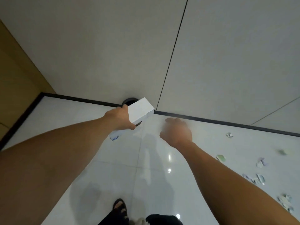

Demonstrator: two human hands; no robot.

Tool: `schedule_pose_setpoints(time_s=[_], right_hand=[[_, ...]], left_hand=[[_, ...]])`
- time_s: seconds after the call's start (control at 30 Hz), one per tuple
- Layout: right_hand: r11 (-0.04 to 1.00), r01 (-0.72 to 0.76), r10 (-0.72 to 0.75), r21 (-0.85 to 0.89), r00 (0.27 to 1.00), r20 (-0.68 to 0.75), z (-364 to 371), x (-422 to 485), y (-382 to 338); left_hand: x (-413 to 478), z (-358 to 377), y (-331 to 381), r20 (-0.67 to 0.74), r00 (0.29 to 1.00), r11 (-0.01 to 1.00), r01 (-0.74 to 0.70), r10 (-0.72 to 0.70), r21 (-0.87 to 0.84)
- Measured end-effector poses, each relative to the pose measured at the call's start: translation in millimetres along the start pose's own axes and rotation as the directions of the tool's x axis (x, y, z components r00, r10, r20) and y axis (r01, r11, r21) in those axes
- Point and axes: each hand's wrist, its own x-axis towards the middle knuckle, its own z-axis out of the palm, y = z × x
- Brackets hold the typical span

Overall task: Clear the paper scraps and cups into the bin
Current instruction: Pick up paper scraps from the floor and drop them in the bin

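Glossy white floor (154,176), paper scraps (258,177) scattered at the right. The blurred right hand (176,133) seems loosely open and empty. The left hand (119,118) grips a white box (139,111), its long axis pointing up-right toward the wall, over the dark bin (129,100).

Centre frame: left hand (121,118) grips a white box (140,111), which hides most of a dark round bin (129,100) at the wall's foot. Just right of it: right hand (177,133), blurred, holding nothing. Right edge: paper scraps (259,163) strewn on glossy white floor (81,119); bottom centre: one sandalled foot (120,206).
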Motion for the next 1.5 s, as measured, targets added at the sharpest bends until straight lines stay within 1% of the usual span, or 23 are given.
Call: schedule_pose_setpoints(time_s=[0.13, 0.27, 0.43, 0.53, 0.6, 0.73, 0.87, 0.93, 1.03, 1.13, 1.2, 1.37, 1.5], right_hand=[[1.0, 0.015, -0.015, 0.018, 1.0, -0.005, -2, 51, -36], [0.999, 0.034, -0.034, 0.013, 0.999, 0.019, 1, 112, -48], [0.995, 0.04, -0.045, 0.087, 0.998, 0.049, 8, 209, -59], [0.992, 0.058, -0.066, 0.113, 0.995, 0.07, 8, 262, -68], [0.991, 0.063, -0.074, 0.118, 0.993, 0.092, 7, 292, -69], [0.996, 0.023, -0.034, 0.087, 0.991, 0.132, 8, 349, -66], [0.997, -0.034, 0.019, 0.076, 0.981, 0.193, 36, 394, -73], [0.993, -0.076, 0.057, 0.09, 0.978, 0.201, 58, 417, -78], [0.98, -0.173, 0.149, 0.097, 0.966, 0.212, 100, 450, -82], [0.959, -0.265, 0.237, 0.102, 0.944, 0.228, 159, 488, -85], [0.947, -0.298, 0.263, 0.118, 0.934, 0.243, 206, 512, -85], [0.92, -0.365, 0.311, 0.145, 0.903, 0.297, 323, 554, -67], [0.898, -0.415, 0.362, 0.145, 0.886, 0.29, 390, 567, -42]], left_hand=[[44, -27, -27, -0.023, 1.0, 1.0, 0.014, -0.014, 0.003], [98, -38, -36, -0.021, 1.0, 1.0, -0.009, 0.009, 0.016], [179, -60, -38, -0.041, 0.999, 1.0, -0.013, 0.014, 0.018], [229, -79, -38, -0.049, 0.998, 0.999, -0.04, 0.039, -0.034], [259, -89, -36, -0.041, 0.996, 0.997, -0.081, 0.08, -0.017], [319, -91, -32, -0.033, 0.994, 0.994, -0.109, 0.109, -0.001], [383, -77, -47, 0.045, 0.992, 0.993, -0.118, 0.117, 0.006], [421, -66, -59, 0.081, 0.989, 0.991, -0.129, 0.128, 0.016], [483, -38, -75, 0.135, 0.979, 0.988, -0.145, 0.15, -0.044], [550, 2, -88, 0.169, 0.963, 0.977, -0.201, 0.21, -0.069], [591, 40, -96, 0.177, 0.954, 0.969, -0.229, 0.241, -0.088], [662, 152, -113, 0.238, 0.946, 0.973, -0.193, 0.218, -0.127], [700, 221, -114, 0.236, 0.94, 0.959, -0.204, 0.248, -0.195]])
